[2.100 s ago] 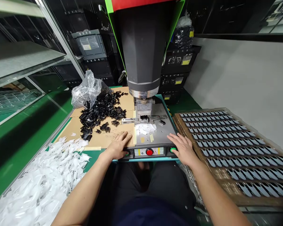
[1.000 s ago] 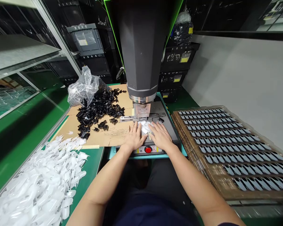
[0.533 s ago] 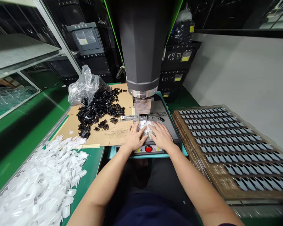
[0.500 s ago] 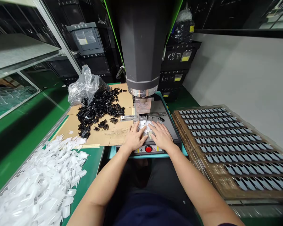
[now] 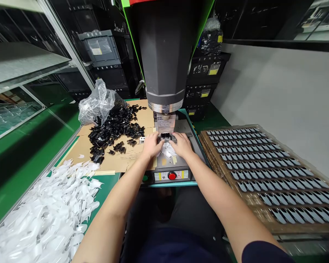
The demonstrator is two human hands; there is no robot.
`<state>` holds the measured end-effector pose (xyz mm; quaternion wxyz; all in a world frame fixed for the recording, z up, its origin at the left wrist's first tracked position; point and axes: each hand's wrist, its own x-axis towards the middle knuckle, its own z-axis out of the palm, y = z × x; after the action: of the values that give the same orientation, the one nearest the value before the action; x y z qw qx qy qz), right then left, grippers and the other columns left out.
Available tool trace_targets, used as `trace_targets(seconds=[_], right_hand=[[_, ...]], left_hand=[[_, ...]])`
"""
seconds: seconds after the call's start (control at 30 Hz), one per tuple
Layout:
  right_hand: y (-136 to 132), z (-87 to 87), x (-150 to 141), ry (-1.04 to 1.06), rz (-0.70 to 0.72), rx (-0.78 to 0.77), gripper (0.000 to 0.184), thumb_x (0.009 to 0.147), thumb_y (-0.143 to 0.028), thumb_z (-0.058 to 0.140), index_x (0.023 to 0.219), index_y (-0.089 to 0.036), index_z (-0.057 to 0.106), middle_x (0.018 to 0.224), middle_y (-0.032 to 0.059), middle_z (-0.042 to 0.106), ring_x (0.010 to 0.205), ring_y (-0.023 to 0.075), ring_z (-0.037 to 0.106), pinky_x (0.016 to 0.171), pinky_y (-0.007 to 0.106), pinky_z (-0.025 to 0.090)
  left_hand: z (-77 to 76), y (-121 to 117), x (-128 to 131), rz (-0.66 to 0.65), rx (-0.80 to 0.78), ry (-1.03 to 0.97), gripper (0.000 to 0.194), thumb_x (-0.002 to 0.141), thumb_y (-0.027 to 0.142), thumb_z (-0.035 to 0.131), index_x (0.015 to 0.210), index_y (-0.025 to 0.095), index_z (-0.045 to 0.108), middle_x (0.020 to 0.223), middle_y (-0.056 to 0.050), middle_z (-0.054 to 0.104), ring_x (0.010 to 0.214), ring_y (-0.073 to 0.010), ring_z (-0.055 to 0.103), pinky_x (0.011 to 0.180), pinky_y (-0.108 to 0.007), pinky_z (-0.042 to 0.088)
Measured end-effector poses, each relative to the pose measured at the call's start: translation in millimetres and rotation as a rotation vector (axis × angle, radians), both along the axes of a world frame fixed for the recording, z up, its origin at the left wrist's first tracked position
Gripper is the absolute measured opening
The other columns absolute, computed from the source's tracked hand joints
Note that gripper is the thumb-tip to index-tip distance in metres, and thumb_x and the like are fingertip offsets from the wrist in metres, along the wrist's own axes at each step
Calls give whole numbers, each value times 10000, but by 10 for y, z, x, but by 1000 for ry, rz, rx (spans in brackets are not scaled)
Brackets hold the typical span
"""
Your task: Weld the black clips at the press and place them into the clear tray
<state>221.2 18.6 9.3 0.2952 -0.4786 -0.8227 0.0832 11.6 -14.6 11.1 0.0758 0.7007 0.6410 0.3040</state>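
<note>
Gray machine bed (image 5: 181, 166), hands (image 5: 152, 145) (image 5: 182, 145) half-curled, touching fixture (image 5: 166, 139)

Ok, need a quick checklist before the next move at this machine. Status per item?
1. Bare left hand and bare right hand well away from the shiny rectangular block: not ok, both are close by, at the silver metal fixture.
2. Small black plastic part visible between the hands: ok.
3. Part fully seated: cannot tell, too small.
4. Round green button on the left free of fingers: ok.
5. Round red button uncovered: ok.
6. Loose thin white pieces away from the fixture: not ok, they lie just in front.
</note>
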Motion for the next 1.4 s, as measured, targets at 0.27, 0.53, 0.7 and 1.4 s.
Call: trace_targets(seconds=[0.27,0.53,0.7,1.4], right_hand=[[398,133,-336,96,-79,-220,246,962,-316,647,1075,-158,798,1032,115,801,972,259,710,924,354,541],[-179,-83,-157,896,20,-425,407,875,-448,711,1179,-179,748,1135,125,808,906,237,771,837,394,648],[-1000,-200,-76,1000,167,-465,443,879,-416,750,1269,-213,697,1174,119,791,1050,266,775,933,441,665],[-1627,-205,73,876,131,-366,399,962,-457,729,1296,-252,654,1371,118,725,1207,265,732,1077,461,621]], left_hand=[[63,348,17,-102,-49,-176,323,961,342,703,1254,243,795,1270,-108,759,1226,-309,652,1113,-469,499],[-95,-342,237,-67,-100,-1136,537,801,496,895,1213,179,759,1036,-75,780,919,-196,719,889,-349,591],[-98,-1158,464,-93,-127,-1312,553,744,474,962,1174,196,752,1061,-66,780,922,-189,729,936,-375,602],[-35,-1608,614,-143,-170,-1342,494,751,473,963,1120,215,758,1014,-48,783,812,-163,712,852,-359,625]])
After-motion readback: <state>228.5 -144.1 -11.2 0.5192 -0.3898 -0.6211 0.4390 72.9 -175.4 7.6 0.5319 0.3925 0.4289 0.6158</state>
